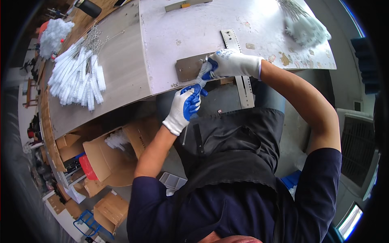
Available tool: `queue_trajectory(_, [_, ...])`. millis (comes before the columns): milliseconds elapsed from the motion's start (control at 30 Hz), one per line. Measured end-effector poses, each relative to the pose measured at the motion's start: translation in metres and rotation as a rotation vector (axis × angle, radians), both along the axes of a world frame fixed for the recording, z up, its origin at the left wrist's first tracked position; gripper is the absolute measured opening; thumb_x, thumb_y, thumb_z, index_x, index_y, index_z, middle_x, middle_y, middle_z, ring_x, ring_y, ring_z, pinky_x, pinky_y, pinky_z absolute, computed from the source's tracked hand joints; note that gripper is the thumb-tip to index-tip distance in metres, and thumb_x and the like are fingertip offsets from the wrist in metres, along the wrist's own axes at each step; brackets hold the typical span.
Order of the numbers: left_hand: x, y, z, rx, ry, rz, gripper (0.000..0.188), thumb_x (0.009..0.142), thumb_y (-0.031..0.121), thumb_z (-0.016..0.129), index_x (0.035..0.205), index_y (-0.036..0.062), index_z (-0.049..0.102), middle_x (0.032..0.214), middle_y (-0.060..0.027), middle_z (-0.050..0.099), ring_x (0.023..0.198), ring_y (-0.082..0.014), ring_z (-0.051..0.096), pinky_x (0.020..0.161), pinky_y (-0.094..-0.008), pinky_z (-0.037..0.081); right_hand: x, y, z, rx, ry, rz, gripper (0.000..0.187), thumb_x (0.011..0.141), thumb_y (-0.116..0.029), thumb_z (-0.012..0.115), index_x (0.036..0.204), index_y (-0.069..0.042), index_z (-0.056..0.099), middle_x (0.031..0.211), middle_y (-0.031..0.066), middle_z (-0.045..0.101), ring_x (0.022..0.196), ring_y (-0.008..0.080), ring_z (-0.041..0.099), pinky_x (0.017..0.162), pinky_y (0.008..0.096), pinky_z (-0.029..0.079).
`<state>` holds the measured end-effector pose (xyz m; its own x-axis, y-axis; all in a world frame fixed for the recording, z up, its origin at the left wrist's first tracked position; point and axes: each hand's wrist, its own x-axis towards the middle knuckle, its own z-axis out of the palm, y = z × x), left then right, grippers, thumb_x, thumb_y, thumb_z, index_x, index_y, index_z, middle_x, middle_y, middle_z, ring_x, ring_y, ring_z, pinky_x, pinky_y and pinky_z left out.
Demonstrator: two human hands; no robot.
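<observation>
Both gloved hands work on a pale bristle brush (201,75), held slanting over the table's front edge. My left hand (184,107), in a white glove with blue palm, is closed round its lower end, and a thin wire stem (185,135) hangs below that fist. At the upper end, the fingers of my right hand (227,64), gloved the same way, pinch the brush; its tip is partly hidden by them. Beneath the right hand lie a flat metal plate (189,69) and a perforated metal strip (245,94) that juts past the table edge.
A heap of white brushes with wire stems (79,75) lies on the table's left part. Another bundle of brushes (306,30) sits at the far right corner. Below the table on the left stands an open cardboard box (109,158) with white brushes inside. A black bottle (88,8) is at the far left.
</observation>
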<state>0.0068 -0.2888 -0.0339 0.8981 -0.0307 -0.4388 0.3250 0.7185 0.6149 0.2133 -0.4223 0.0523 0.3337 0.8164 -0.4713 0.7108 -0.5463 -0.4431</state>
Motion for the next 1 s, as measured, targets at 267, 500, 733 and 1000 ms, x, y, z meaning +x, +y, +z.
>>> queue_trajectory(267, [0.016, 0.034, 0.025, 0.393, 0.134, -0.175, 0.032, 0.103, 0.025, 0.058, 0.09, -0.0011, 0.071, 0.063, 0.0083, 0.048, 0.053, 0.0003, 0.038, 0.048, -0.0201, 0.028, 0.027, 0.009, -0.054, 0.226, -0.49, 0.44, 0.024, 0.087, -0.025, 0.065, 0.098, -0.004, 0.064, 0.094, 0.0124, 0.07, 0.094, 0.029, 0.07, 0.085, 0.0412, 0.055])
queue_trajectory(500, [0.027, 0.05, 0.04, 0.482, 0.195, -0.278, 0.027, 0.101, 0.022, 0.061, 0.097, -0.0024, 0.072, 0.066, 0.0084, 0.052, 0.059, -0.002, 0.046, 0.054, -0.0213, 0.037, 0.017, 0.0, -0.074, 0.37, -0.584, 0.35, 0.022, 0.086, -0.023, 0.064, 0.096, -0.004, 0.063, 0.09, 0.0123, 0.068, 0.087, 0.0282, 0.069, 0.078, 0.04, 0.055])
queue_trajectory(733, [-0.016, 0.033, 0.047, 1.791, -0.348, 0.551, 0.026, 0.092, 0.002, 0.065, 0.118, -0.0005, 0.065, 0.104, -0.0109, 0.073, 0.088, -0.0195, 0.07, 0.078, -0.0312, 0.056, -0.01, -0.002, -0.074, 0.296, -0.472, 0.055, 0.03, 0.082, -0.028, 0.071, 0.097, -0.004, 0.062, 0.095, 0.0138, 0.068, 0.092, 0.03, 0.068, 0.083, 0.0407, 0.053])
queue_trajectory(1000, [0.025, -0.006, 0.013, 0.665, 0.125, 0.791, 0.035, 0.106, 0.023, 0.049, 0.123, -0.0038, 0.065, 0.102, -0.0129, 0.073, 0.075, -0.0194, 0.07, 0.065, -0.0308, 0.056, -0.016, 0.001, -0.076, 0.339, -0.47, -0.037, 0.035, 0.084, -0.034, 0.073, 0.099, -0.005, 0.062, 0.092, 0.0123, 0.069, 0.091, 0.0285, 0.069, 0.082, 0.0406, 0.053])
